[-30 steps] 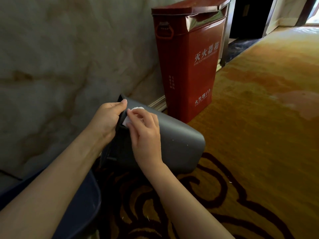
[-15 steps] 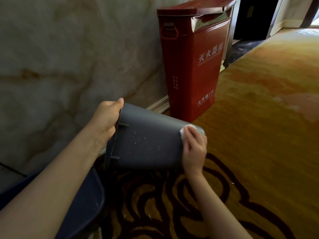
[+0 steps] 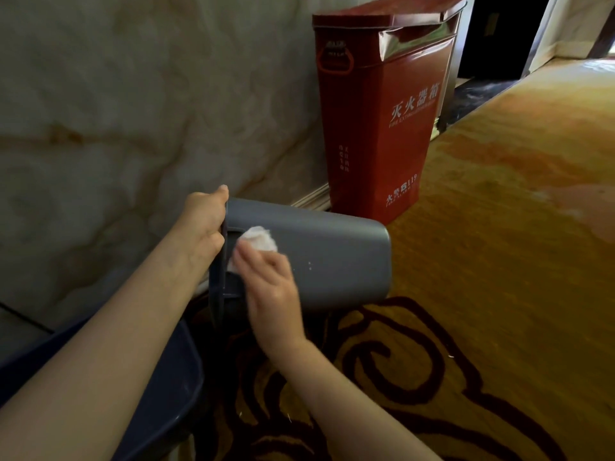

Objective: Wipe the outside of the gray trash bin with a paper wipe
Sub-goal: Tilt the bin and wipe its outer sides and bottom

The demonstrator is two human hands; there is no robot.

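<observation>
The gray trash bin (image 3: pixel 336 257) is held on its side above the carpet, its base pointing right and its rim to the left. My left hand (image 3: pixel 201 231) grips the rim, thumb on top. My right hand (image 3: pixel 269 291) presses a crumpled white paper wipe (image 3: pixel 258 239) against the bin's side, close to the rim. A few small white specks show on the bin's side right of the wipe.
A tall red fire-extinguisher box (image 3: pixel 386 118) stands against the marble wall (image 3: pixel 133 94) just behind the bin. A dark blue tub (image 3: pixel 173 387) sits at lower left under my left arm. Patterned yellow carpet (image 3: pixel 499 261) stretches to the right.
My right hand has slid the wipe back from the bin's base end to the rim end. My left hand keeps its hold on the rim.
</observation>
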